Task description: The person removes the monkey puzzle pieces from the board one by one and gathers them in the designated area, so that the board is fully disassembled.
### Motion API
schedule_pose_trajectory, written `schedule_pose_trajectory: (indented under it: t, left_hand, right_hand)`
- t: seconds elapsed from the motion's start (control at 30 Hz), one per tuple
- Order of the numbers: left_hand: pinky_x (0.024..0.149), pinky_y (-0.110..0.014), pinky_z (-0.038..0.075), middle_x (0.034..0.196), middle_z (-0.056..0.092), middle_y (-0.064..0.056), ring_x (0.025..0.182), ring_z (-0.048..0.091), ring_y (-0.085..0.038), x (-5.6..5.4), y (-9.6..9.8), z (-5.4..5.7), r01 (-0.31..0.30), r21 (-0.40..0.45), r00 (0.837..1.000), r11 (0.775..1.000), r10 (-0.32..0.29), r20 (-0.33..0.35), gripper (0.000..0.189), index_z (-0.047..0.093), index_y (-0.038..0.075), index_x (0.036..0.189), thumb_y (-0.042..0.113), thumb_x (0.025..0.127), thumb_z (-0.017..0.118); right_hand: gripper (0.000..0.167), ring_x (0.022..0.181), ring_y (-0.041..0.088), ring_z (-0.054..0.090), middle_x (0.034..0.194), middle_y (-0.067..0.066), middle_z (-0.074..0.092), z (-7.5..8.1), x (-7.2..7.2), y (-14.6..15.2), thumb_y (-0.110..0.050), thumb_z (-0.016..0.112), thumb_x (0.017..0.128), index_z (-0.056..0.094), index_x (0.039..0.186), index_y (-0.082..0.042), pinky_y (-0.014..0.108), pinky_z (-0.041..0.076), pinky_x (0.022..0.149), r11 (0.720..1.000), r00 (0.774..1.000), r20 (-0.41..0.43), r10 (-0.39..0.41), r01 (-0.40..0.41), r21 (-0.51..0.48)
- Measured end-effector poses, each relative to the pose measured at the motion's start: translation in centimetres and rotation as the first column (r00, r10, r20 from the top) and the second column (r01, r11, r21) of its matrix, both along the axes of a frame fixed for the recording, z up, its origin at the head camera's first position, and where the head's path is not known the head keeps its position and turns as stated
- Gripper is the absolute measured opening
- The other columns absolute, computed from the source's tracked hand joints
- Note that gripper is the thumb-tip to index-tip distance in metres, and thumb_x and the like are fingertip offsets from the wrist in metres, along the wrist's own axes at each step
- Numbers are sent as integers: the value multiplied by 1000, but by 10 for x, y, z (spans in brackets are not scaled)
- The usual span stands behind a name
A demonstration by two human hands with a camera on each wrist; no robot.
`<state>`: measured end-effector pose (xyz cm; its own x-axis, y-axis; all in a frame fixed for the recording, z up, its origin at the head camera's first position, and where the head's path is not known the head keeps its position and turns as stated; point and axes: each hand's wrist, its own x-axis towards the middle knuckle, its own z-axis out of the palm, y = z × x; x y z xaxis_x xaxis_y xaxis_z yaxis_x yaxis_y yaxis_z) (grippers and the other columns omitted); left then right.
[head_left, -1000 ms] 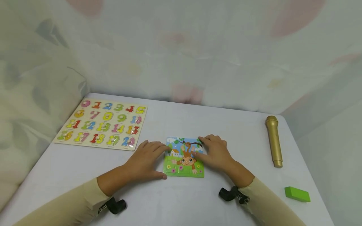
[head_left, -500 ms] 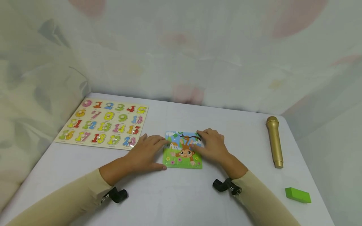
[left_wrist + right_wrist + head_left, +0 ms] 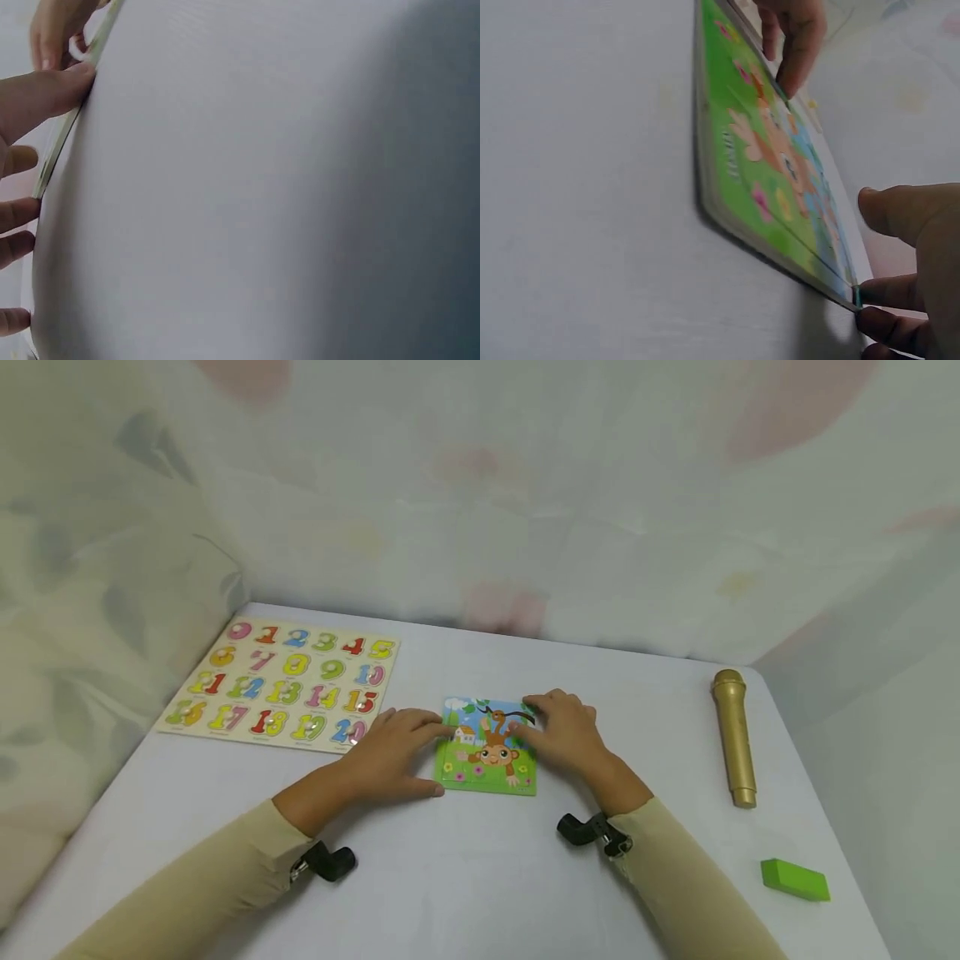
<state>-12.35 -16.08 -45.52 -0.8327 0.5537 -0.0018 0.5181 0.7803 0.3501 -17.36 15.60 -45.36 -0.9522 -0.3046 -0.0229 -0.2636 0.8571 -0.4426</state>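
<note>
A small square jigsaw puzzle (image 3: 487, 768) with a hanging monkey, a house and flowers lies flat on the white table. My left hand (image 3: 393, 756) is at its left side, thumb tip by the near left corner and index finger extended at the left edge. At the far right corner are the fingertips of my right hand (image 3: 566, 735). In the right wrist view, the right thumb (image 3: 889, 210) stands apart from the puzzle while the other fingertips touch its corner. The left wrist view catches the puzzle's edge (image 3: 64, 135) only side-on.
A number puzzle board (image 3: 277, 685) with pegged numerals 0 to 20 lies at the far left, its near right corner close to my left hand. On the right are a gold toy microphone (image 3: 731, 739) and a green block (image 3: 795, 880). Fabric walls (image 3: 480, 510) enclose the table.
The jigsaw puzzle has slid away from me across the table, both hands moving with it. The number board, microphone and green block stay in place; the head view has shifted slightly.
</note>
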Motion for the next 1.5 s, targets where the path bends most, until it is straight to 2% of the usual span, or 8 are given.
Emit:
schedule_pose_trajectory:
  t: [0.17, 0.43, 0.67, 0.9, 1.07, 1.23, 1.37, 1.5]
  left_hand:
    - [123, -65, 23, 151, 55, -2, 147, 43, -28, -2, 4, -4, -35, 73, 999, 997, 34, 15, 79, 62, 29, 150, 60, 82, 88]
    - [113, -56, 37, 151, 57, -3, 146, 45, -28, -5, 22, -11, -106, 80, 994, 991, 105, 21, 60, 69, 29, 140, 50, 87, 88]
    - [112, -61, 38, 152, 56, -6, 146, 45, -30, -3, 22, -7, -141, 84, 990, 986, 139, 28, 62, 70, 27, 141, 44, 85, 89]
    - [113, -60, 37, 152, 56, -7, 146, 45, -31, 1, 22, -4, -152, 111, 988, 982, 146, 59, 63, 69, 25, 142, 42, 85, 89]
    - [114, -60, 36, 155, 54, -6, 148, 43, -31, 3, 22, -1, -178, 111, 982, 978, 168, 87, 63, 68, 25, 143, 42, 86, 89]
    - [115, -61, 35, 157, 52, -6, 150, 40, -32, 2, 20, 1, -195, 100, 976, 976, 183, 114, 63, 67, 26, 144, 42, 87, 89]
    - [115, -62, 34, 158, 51, -6, 151, 39, -32, 4, 20, 3, -207, 99, 973, 973, 194, 128, 63, 67, 27, 143, 42, 86, 90]
    - [115, -62, 34, 159, 49, -6, 152, 38, -33, 4, 20, 3, -209, 98, 971, 973, 195, 136, 62, 67, 27, 144, 42, 87, 89]
  right_hand:
    - [58, 116, 29, 60, 124, 7, 69, 4, -6, 3, -56, 68, 98, 70, 141, -17, 54, 38, 92, 1000, 999, 46, -6, 6, -3]
    - [48, 108, 25, 62, 115, 5, 70, 13, -7, 9, -45, 69, 100, 73, 137, -14, 56, 39, 92, 996, 991, 121, -63, 70, -49]
    - [47, 107, 25, 61, 114, 5, 69, 17, -12, 7, -43, 67, 101, 72, 136, -12, 53, 40, 92, 995, 987, 155, -33, 46, -85]
    - [49, 112, 31, 63, 123, 13, 69, 30, -20, 4, -41, 64, 104, 70, 136, -5, 50, 51, 96, 994, 977, 211, -13, 35, -102]
    - [42, 115, 31, 64, 125, 12, 67, 35, -27, -11, -31, 68, 103, 69, 138, -8, 49, 53, 97, 975, 979, 195, 61, -17, -222]
    - [39, 110, 25, 65, 124, 6, 67, 24, -34, -30, -23, 73, 100, 71, 137, -13, 43, 57, 90, 932, 954, 237, 184, -93, -350]
    - [40, 103, 22, 64, 124, 5, 66, 19, -36, -45, -21, 77, 98, 71, 137, -14, 36, 57, 81, 922, 940, 221, 260, -173, -346]
    - [41, 104, 21, 60, 127, 3, 65, 18, -37, -56, -23, 77, 99, 70, 138, -15, 37, 53, 86, 922, 933, 166, 320, -266, -283]
